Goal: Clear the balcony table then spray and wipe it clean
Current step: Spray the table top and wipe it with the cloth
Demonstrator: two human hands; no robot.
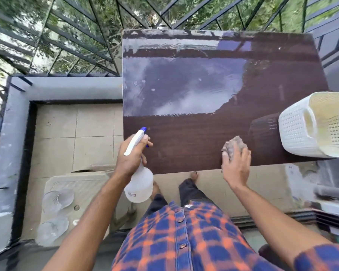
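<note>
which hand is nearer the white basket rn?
Right. The right hand, holding a cloth, is just left of the white basket; the left hand, gripping the spray bottle, is farther left.

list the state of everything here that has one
table: far left wet and glossy, near strip dry
bottle: gripped by left hand, nozzle toward table
cloth: crumpled, held by right hand on table
basket: on table's near right corner
bowls: off the table, on a stool
</note>
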